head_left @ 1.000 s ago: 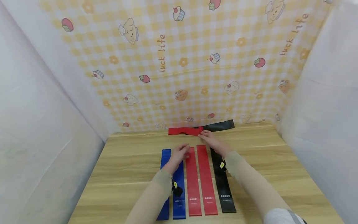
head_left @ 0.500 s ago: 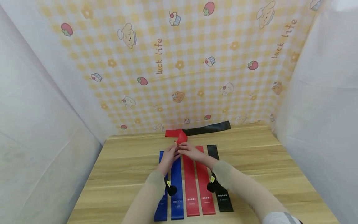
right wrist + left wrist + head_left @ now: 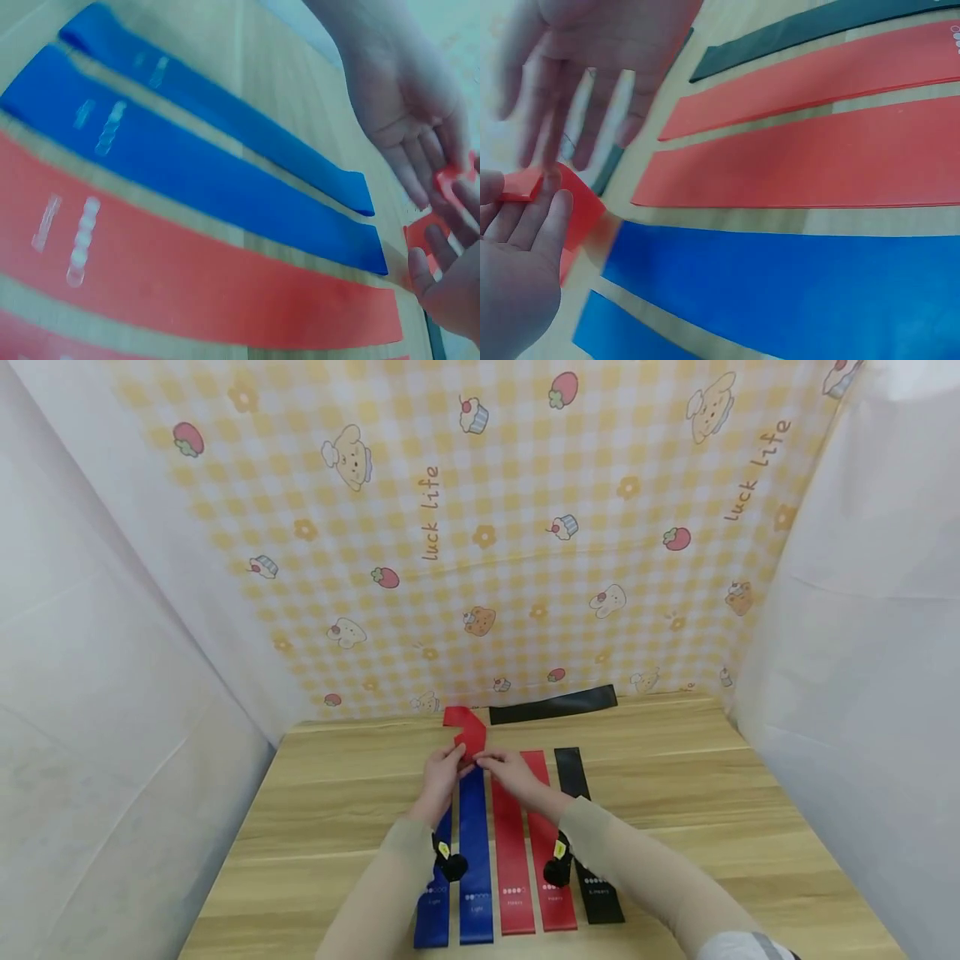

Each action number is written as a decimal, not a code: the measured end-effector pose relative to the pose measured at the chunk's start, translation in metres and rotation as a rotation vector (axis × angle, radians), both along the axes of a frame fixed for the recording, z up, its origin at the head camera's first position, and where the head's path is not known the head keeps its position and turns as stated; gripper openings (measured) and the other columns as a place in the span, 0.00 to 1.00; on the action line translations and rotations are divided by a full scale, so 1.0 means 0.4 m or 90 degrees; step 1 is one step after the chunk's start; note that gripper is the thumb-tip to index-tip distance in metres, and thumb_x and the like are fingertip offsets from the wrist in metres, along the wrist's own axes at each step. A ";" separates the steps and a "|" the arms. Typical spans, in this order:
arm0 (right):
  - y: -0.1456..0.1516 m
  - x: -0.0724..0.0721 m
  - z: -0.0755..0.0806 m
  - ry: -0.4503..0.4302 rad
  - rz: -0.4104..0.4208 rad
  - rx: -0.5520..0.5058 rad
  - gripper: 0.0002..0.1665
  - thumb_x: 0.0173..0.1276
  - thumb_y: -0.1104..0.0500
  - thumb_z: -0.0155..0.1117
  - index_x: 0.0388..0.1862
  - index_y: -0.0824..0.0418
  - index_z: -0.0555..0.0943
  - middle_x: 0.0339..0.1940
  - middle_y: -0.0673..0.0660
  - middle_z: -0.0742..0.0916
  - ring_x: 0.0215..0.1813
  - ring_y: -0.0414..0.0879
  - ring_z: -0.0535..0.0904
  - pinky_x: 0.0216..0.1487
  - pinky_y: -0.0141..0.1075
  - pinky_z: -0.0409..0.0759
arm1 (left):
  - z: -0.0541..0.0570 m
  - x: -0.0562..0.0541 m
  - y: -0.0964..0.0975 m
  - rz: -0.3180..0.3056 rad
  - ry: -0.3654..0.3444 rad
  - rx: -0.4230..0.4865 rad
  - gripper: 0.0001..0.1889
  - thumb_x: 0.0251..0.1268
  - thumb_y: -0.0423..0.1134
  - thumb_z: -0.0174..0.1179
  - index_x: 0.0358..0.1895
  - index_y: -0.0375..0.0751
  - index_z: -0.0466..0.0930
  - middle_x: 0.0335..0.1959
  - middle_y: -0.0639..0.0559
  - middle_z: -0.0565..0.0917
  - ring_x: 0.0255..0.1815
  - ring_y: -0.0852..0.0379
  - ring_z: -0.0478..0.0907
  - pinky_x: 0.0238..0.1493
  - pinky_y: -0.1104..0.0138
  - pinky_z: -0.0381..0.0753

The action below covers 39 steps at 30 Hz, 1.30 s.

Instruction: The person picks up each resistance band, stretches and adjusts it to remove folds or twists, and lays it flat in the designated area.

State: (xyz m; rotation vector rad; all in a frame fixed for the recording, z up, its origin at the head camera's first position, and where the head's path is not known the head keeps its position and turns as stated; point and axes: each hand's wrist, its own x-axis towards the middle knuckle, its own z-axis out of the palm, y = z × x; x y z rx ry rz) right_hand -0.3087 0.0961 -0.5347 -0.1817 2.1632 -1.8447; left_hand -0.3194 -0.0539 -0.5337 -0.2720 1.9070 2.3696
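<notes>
A red resistance band point(image 3: 472, 733) lies bent near the back of the table, its near end lifted. My left hand point(image 3: 441, 781) pinches that end between thumb and fingers, as the left wrist view shows with the folded red end point(image 3: 521, 185). Close beside it, my right hand point(image 3: 513, 772) reaches in with its fingertips at the band's end. Its fingers look mostly straight and spread in the left wrist view, slightly blurred. Below the hands lie two blue bands point(image 3: 475, 843), two red bands point(image 3: 512, 852) and a black band point(image 3: 572, 772), laid side by side lengthwise.
Another black band point(image 3: 555, 704) lies crosswise at the table's back edge. The wooden table point(image 3: 315, 827) meets a yellow checked cloth point(image 3: 420, 527) behind and white sheets point(image 3: 97, 693) on both sides. Wrist cameras point(image 3: 452, 864) hang under both forearms.
The right hand has come leftward from the back of the table, bringing the red band's end to the left hand. The red band has bent forward and come off the black one.
</notes>
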 end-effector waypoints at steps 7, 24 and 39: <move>-0.017 -0.035 0.016 -0.146 -0.021 -0.161 0.30 0.83 0.49 0.40 0.68 0.71 0.69 0.66 0.70 0.76 0.69 0.65 0.69 0.70 0.58 0.64 | 0.075 -0.013 -0.017 -0.005 0.033 0.000 0.21 0.77 0.34 0.50 0.64 0.20 0.68 0.59 0.25 0.76 0.46 0.53 0.85 0.47 0.66 0.84; 0.001 -0.077 0.071 -0.215 0.004 -0.526 0.37 0.83 0.43 0.25 0.81 0.62 0.46 0.81 0.64 0.54 0.80 0.59 0.46 0.78 0.52 0.43 | 0.113 0.067 -0.041 -0.158 0.127 -0.011 0.21 0.75 0.45 0.56 0.58 0.30 0.79 0.40 0.43 0.88 0.41 0.55 0.87 0.54 0.56 0.81; 0.106 -0.062 0.086 -0.222 -0.070 -0.660 0.43 0.80 0.36 0.23 0.80 0.64 0.48 0.80 0.60 0.56 0.80 0.55 0.49 0.78 0.46 0.49 | 0.047 0.172 -0.057 -0.182 0.060 -0.064 0.22 0.77 0.43 0.52 0.62 0.29 0.75 0.47 0.32 0.85 0.46 0.47 0.86 0.56 0.55 0.80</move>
